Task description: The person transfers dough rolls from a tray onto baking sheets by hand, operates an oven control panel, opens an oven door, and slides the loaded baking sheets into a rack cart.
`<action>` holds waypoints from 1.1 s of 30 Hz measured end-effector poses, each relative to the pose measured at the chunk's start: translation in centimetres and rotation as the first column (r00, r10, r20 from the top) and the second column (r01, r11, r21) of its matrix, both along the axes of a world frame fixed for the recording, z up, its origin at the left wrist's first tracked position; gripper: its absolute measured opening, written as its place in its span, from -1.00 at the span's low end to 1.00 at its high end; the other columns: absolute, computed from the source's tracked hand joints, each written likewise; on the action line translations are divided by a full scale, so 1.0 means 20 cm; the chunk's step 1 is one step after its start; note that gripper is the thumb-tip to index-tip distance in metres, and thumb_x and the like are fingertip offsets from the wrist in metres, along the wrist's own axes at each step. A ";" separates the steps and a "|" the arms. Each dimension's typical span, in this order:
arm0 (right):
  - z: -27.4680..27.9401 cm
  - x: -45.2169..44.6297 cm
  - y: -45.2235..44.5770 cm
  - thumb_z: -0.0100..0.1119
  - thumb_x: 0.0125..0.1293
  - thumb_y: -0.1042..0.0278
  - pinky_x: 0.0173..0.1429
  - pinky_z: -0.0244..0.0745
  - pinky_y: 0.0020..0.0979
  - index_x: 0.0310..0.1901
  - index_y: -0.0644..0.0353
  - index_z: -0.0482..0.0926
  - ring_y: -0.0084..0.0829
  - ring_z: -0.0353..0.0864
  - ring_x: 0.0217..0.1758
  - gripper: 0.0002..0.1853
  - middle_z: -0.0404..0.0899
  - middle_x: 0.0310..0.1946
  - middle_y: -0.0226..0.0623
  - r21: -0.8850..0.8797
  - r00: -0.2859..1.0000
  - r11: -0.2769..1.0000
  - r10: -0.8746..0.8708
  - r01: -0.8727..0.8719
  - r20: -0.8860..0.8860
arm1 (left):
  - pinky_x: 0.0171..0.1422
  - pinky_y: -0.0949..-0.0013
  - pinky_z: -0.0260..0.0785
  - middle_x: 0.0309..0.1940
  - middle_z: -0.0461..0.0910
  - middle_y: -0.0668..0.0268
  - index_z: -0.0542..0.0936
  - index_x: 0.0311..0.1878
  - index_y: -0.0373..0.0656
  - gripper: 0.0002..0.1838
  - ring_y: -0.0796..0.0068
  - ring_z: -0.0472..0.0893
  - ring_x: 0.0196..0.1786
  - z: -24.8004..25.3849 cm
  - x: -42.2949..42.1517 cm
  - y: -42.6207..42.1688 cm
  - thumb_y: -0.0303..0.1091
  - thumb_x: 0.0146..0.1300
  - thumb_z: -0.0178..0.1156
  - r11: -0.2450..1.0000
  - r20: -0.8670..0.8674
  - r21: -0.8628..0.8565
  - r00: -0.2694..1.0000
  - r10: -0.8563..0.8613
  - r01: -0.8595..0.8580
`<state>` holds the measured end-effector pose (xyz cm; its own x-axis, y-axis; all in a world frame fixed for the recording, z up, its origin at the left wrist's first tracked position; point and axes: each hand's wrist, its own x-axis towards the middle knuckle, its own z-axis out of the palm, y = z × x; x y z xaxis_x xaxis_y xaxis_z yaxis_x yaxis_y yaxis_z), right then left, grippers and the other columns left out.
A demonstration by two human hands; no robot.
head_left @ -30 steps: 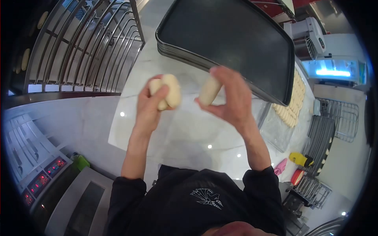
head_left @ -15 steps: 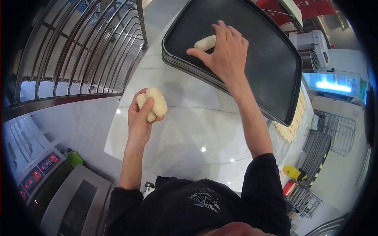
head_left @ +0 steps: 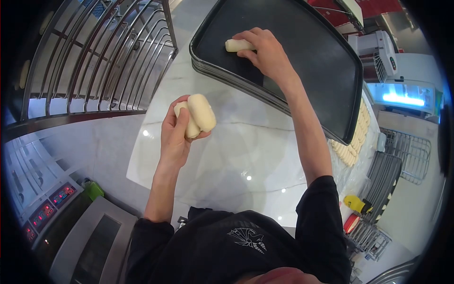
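Evidently soft and light, a pale dough roll lay toward the left end of a black tray, one end of it between the closed thumb and fingers of the right hand. Nearer the body than the tray, the left hand gripped two more rolls side by side. Such dough looked likely to dent — a broad, light hold along the sides seemed best. The tray's raised rim appeared the edge to clear; open room stretched rightward across the tray, with white tabletop before it.
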<state>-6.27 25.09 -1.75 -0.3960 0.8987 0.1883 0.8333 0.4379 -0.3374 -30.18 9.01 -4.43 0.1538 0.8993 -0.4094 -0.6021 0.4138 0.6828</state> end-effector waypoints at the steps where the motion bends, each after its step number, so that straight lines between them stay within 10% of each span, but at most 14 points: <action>1: 0.00 0.01 0.01 0.39 0.15 0.29 0.12 0.47 -0.23 0.02 -0.01 0.63 -0.19 0.50 0.04 -0.63 0.58 -0.11 -0.36 0.003 0.999 0.999 0.040 -0.040 0.001 | -0.10 0.30 0.69 0.08 0.53 0.20 0.36 0.28 -0.13 -0.60 0.37 0.63 0.06 0.02 0.02 0.01 -0.19 0.48 0.07 1.000 0.011 0.000 1.000 -0.010 0.010; 8: 0.07 0.00 -0.09 0.37 0.19 0.34 0.11 0.49 -0.30 0.13 0.00 0.58 -0.26 0.55 0.06 -0.56 0.60 0.04 -0.32 0.330 0.989 0.935 0.101 -0.132 0.108 | 0.01 0.28 0.66 0.11 0.51 0.21 0.35 0.29 -0.13 -0.60 0.37 0.62 0.10 0.15 0.10 0.02 -0.21 0.49 0.05 0.998 -0.001 0.053 1.000 -0.025 0.025; 12: 0.23 -0.07 -0.36 0.35 0.25 0.37 0.01 0.54 -0.38 0.20 0.07 0.52 -0.41 0.64 -0.02 -0.53 0.60 0.07 -0.26 -0.115 0.918 0.993 -0.058 0.014 -0.392 | 0.01 0.34 0.62 0.06 0.52 0.23 0.36 0.26 -0.17 -0.61 0.46 0.61 0.03 0.16 0.10 0.05 -0.26 0.46 0.10 0.987 -0.135 0.134 0.988 -0.071 0.089; 14: 0.28 -0.10 -0.51 0.32 0.28 0.40 -0.07 0.55 -0.48 0.21 0.16 0.49 -0.54 0.65 -0.12 -0.54 0.61 0.03 -0.23 -0.505 0.795 0.835 -0.146 -0.220 -0.589 | 0.00 0.36 0.60 0.04 0.53 0.24 0.37 0.25 -0.18 -0.61 0.49 0.61 0.00 0.15 0.12 0.06 -0.27 0.45 0.12 0.979 -0.182 0.159 0.978 -0.100 0.130; 23: 0.32 0.03 -0.62 0.34 0.26 0.43 -0.14 0.59 -0.52 0.13 0.22 0.47 -0.55 0.64 -0.09 -0.58 0.59 -0.07 -0.32 -0.496 0.802 0.865 -0.243 -0.076 -0.546 | -0.10 0.49 0.50 -0.12 0.55 0.32 0.43 0.16 -0.24 -0.65 0.61 0.56 -0.12 0.24 0.31 0.16 -0.37 0.38 0.22 0.879 -0.295 0.368 0.935 -0.199 0.303; 30: 0.37 0.30 -0.44 0.27 0.32 0.39 -0.10 0.70 -0.41 0.15 0.21 0.43 -0.45 0.65 -0.09 -0.60 0.53 -0.11 -0.30 -0.462 0.364 0.862 -0.507 0.210 -0.781 | -0.14 0.50 0.48 -0.16 0.56 0.32 0.48 0.12 -0.26 -0.63 0.61 0.57 -0.18 0.33 0.32 0.52 -0.33 0.34 0.28 0.942 -0.113 0.318 0.991 -0.076 0.109; 33: 0.34 0.44 -0.21 0.27 0.34 0.32 -0.08 0.73 -0.34 0.18 0.26 0.41 -0.37 0.67 -0.06 -0.56 0.54 -0.09 -0.25 -0.500 0.177 0.834 -0.542 0.233 -0.822 | -0.16 0.47 0.48 -0.22 0.60 0.31 0.54 0.15 -0.23 -0.53 0.56 0.61 -0.20 0.37 0.33 0.89 -0.26 0.22 0.39 0.792 -0.649 0.468 0.761 0.007 0.392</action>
<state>2.51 20.91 5.01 0.3195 0.9449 -0.0720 -0.0732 -0.0511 -0.9960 -23.54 26.86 3.06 0.2573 0.9634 0.0758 0.0572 -0.0935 0.9940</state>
